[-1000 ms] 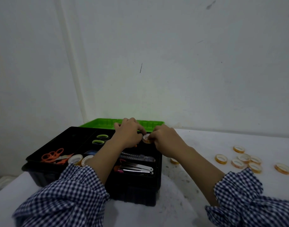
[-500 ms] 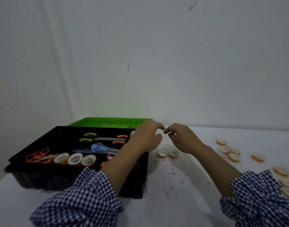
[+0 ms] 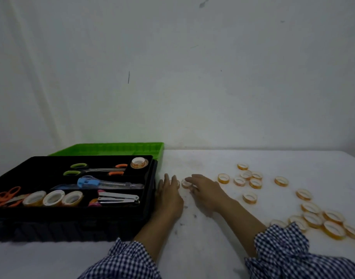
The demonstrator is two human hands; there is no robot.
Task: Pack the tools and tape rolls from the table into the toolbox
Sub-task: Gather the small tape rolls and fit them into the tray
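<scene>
L hand [image 3: 168,196] lies flat on the tabletop [image 3: 202,250], its fingers [image 3: 173,181] released and straight, prob. to stop the tape roll [image 3: 186,184] skidding away. That roll sits just beyond the L fingertips, w/ the R hand [image 3: 207,191] draped over its far side; can't tell if the R fingers grasp it or only touch it. The open toolbox [image 3: 72,224] stands just left of the L fingers, so the carry looks short. Loose rolls [image 3: 247,178] lie right of the R fingers, well apart.
</scene>
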